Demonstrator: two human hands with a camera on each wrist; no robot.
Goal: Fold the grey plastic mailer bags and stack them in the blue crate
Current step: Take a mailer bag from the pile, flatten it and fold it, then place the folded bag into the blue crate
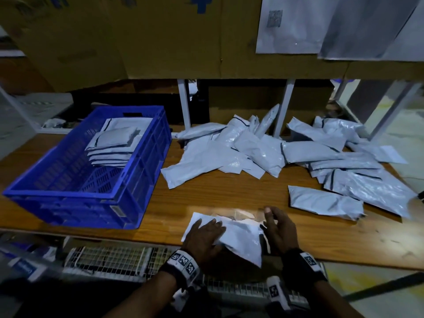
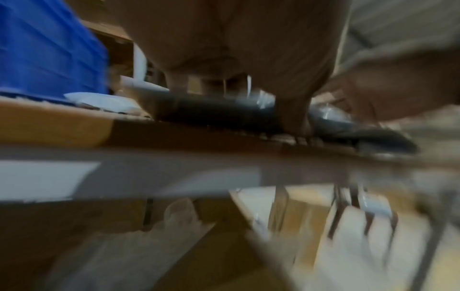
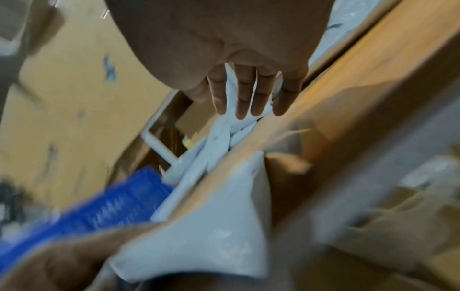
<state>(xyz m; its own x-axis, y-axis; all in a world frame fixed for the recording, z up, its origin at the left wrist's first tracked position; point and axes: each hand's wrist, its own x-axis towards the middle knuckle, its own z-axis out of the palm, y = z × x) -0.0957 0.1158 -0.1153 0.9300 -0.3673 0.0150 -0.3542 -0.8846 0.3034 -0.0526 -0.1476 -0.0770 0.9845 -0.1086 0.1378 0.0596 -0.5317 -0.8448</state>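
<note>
One grey mailer bag (image 1: 238,237) is laid at the near edge of the wooden surface (image 1: 229,193), partly overhanging it. It is pressed flat under the left hand (image 1: 203,237), whose fingers are stretched out and grasp nothing. The right hand (image 1: 278,230) is held at the bag's right edge, fingers (image 3: 245,98) straight and released; whether they touch the bag cannot be told. One blue crate (image 1: 96,171) is set at the left of the surface. One stack of folded bags (image 1: 114,145) is seen inside it, at its far right; roughly six layers are counted, the exact number unclear. One loose heap of unfolded bags (image 1: 286,152), well over a dozen, is spread across the far right. One single bag (image 1: 325,201) is lying apart, nearer than the heap.
</note>
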